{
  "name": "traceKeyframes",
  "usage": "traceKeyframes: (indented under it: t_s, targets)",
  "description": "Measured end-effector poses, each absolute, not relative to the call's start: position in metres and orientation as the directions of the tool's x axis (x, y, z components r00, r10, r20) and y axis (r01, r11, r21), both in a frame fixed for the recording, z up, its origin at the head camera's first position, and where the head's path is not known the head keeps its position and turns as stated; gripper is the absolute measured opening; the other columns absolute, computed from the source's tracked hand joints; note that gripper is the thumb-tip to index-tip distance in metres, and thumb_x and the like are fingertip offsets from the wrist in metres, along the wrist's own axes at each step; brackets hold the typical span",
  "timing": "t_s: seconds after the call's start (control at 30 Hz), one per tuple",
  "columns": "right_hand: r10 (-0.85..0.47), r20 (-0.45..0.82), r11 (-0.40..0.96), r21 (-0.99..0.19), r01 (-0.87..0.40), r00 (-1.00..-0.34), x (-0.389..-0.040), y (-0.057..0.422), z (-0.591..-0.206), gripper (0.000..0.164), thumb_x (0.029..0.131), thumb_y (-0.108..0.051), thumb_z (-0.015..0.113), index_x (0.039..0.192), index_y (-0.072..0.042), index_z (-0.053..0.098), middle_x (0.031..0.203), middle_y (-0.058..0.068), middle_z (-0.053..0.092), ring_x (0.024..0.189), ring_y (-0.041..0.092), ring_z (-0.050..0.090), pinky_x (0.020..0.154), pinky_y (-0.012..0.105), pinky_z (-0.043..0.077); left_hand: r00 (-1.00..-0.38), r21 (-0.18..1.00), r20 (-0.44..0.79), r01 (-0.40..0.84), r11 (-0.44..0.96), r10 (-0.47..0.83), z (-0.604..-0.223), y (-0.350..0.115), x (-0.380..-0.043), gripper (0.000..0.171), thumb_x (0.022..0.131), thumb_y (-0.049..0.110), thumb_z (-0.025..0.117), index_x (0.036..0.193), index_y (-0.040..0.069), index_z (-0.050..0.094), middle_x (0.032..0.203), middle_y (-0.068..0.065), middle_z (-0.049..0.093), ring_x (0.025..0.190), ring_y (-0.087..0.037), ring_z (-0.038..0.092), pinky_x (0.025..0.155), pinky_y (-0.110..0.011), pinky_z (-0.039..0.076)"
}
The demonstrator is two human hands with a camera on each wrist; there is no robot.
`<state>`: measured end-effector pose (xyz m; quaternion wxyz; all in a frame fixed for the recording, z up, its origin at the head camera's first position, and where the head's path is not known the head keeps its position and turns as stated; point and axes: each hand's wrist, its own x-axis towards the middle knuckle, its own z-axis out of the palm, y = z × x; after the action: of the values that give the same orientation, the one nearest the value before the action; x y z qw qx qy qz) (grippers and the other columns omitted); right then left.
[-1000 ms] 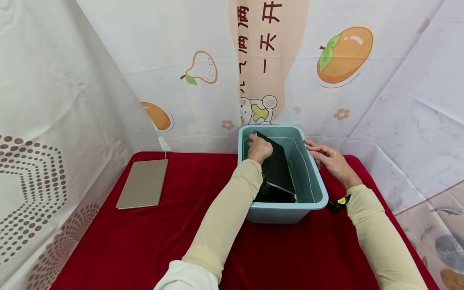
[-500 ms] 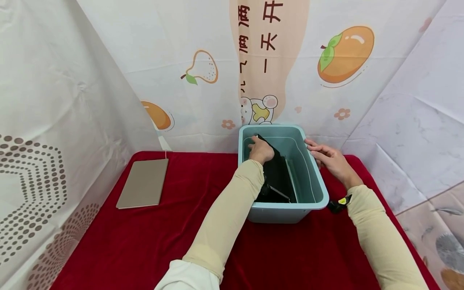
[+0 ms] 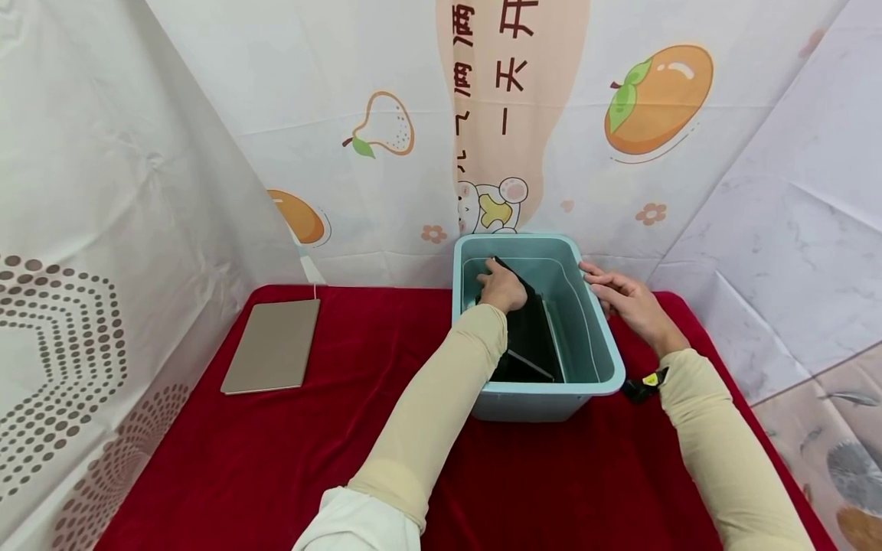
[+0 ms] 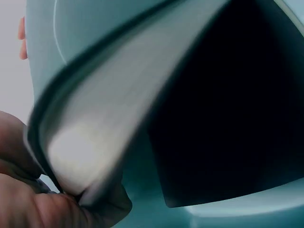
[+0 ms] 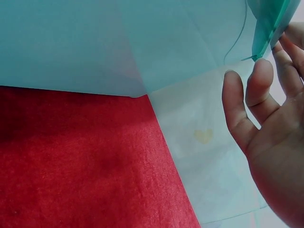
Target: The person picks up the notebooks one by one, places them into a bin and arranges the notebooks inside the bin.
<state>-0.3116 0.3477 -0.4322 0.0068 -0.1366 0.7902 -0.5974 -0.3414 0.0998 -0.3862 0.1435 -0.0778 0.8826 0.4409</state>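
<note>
In the head view my left hand (image 3: 503, 289) reaches into a light blue plastic bin (image 3: 540, 403). It pinches the edge of a black-covered notebook (image 3: 532, 333), which stands tilted inside. The left wrist view shows the fingers (image 4: 52, 209) curled round one end of the notebook's pale page block (image 4: 109, 99). Beside those pages lies a flat black surface (image 4: 228, 118); whether it is the notebook's cover or a separate item I cannot tell. My right hand (image 3: 630, 306) rests its extended fingers (image 5: 260, 76) against the bin's right rim.
A flat beige-grey laptop-like slab (image 3: 273, 346) lies on the left of the table, a thin white cord or strip behind it. Red cloth (image 3: 372, 367) covers the table. Printed white curtains (image 3: 386, 199) hang close behind the bin and along both sides.
The notebook has sunk lower and tilted more steeply in the bin. My left hand has shifted slightly right with it. The right hand stays at the rim.
</note>
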Motion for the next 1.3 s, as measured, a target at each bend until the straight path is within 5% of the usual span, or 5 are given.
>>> traceKeyframes:
  t_s: [0.5, 0.77, 0.87, 1.0, 1.3]
  targets:
    - [-0.28, 0.202, 0.168, -0.952, -0.255, -0.938, -0.314, 0.348, -0.433, 0.037, 0.106, -0.016, 0.055, 0.137, 0.003, 0.059, 0.152, -0.017, 0.052, 0.113, 0.001, 0.055, 0.067, 0.02, 0.05, -0.923, 0.651, -0.382, -0.301, 0.697, -0.043, -0.398, 0.106, -0.358, 0.085, 0.098, 0.01, 0.059, 0.159, 0.018, 0.001, 0.164, -0.025, 0.019, 0.081, -0.03, 0.052, 0.064, -0.037, 0.041]
    - [-0.26, 0.184, 0.18, -0.955, -0.235, -0.948, -0.314, 0.347, -0.434, 0.036, 0.106, -0.019, 0.055, 0.134, 0.004, 0.06, 0.151, -0.018, 0.053, 0.107, 0.002, 0.057, 0.067, 0.02, 0.05, -0.938, 0.622, -0.342, -0.276, 0.733, -0.063, -0.398, 0.101, -0.348, 0.089, 0.099, 0.016, 0.062, 0.163, 0.015, 0.0, 0.165, -0.028, 0.016, 0.095, -0.034, 0.061, 0.067, -0.037, 0.043]
    - [-0.267, 0.189, 0.172, -0.956, -0.24, -0.945, -0.314, 0.348, -0.435, 0.034, 0.106, -0.018, 0.056, 0.131, 0.003, 0.062, 0.15, -0.018, 0.053, 0.105, 0.002, 0.058, 0.067, 0.019, 0.051, -0.935, 0.602, -0.348, -0.279, 0.748, -0.069, -0.397, 0.102, -0.345, 0.089, 0.099, 0.016, 0.061, 0.164, 0.015, 0.0, 0.167, -0.026, 0.013, 0.121, -0.04, 0.059, 0.075, -0.038, 0.049]
    - [-0.243, 0.176, 0.198, -0.954, -0.227, -0.954, -0.314, 0.348, -0.435, 0.035, 0.106, -0.019, 0.056, 0.131, 0.004, 0.061, 0.15, -0.018, 0.054, 0.103, 0.002, 0.058, 0.068, 0.019, 0.051, -0.925, 0.534, -0.37, -0.291, 0.794, -0.09, -0.4, 0.105, -0.348, 0.089, 0.099, 0.017, 0.061, 0.166, 0.017, 0.002, 0.169, -0.022, 0.009, 0.151, -0.042, 0.031, 0.108, -0.045, 0.049]
    - [-0.259, 0.193, 0.175, -0.954, -0.242, -0.946, -0.314, 0.349, -0.435, 0.035, 0.106, -0.017, 0.056, 0.134, 0.003, 0.061, 0.15, -0.019, 0.054, 0.101, 0.002, 0.058, 0.067, 0.019, 0.051, -0.936, 0.418, -0.351, -0.189, 0.889, -0.034, -0.4, 0.105, -0.345, 0.088, 0.1, 0.028, 0.059, 0.166, 0.02, 0.002, 0.17, -0.013, 0.009, 0.156, -0.032, 0.014, 0.123, -0.048, 0.032]
